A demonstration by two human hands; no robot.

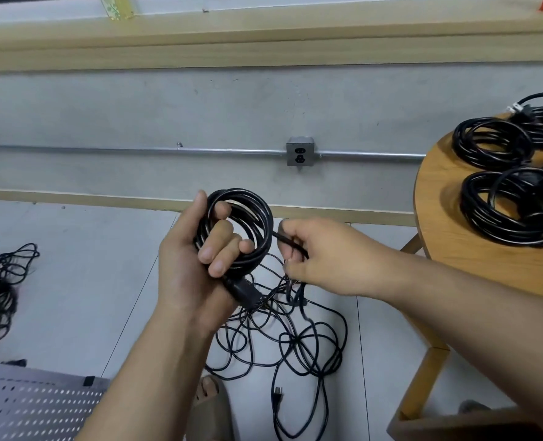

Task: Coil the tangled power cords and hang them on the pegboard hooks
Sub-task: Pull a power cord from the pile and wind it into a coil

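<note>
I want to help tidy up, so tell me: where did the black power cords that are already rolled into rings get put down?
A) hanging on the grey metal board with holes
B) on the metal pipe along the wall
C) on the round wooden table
C: the finished black cord coils lie on the round wooden table, and no coil shows on the grey perforated metal pegboard.

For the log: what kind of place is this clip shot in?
Likely a workshop or utility room: a bare concrete wall with exposed metal conduit and an outlet box, a perforated pegboard panel, and coiled power cords on a round wooden table.
</note>
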